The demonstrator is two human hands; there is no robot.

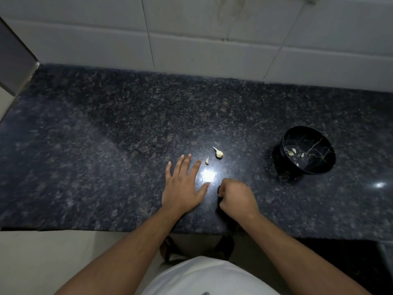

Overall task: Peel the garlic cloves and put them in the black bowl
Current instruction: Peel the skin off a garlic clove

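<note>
Worktop: dark speckled granite counter (106, 145), backed by a white tiled wall (212, 39).

Left hand (182, 186) lies flat on the counter, palm down, fingers straight and spread, fingertips pointing toward the wall. It holds nothing.

Right hand (238, 198) rests on the counter just right of the left hand, fingers curled into a fist. Whether anything is held inside the fist cannot be told — the knuckles hide the palm.

Two unpeeled garlic cloves lie loose on the counter just beyond the left hand's fingertips: a small clove (207, 160) very near the index fingertip, apart from it, and a larger clove (219, 153) just behind and to its right. Neither hand touches either one.

The black bowl (319, 167) with pale marbled veining stands upright on the counter, well to the right of both hands. Several pale garlic pieces (292, 152) lie inside it — their exact count is unclear.
</note>
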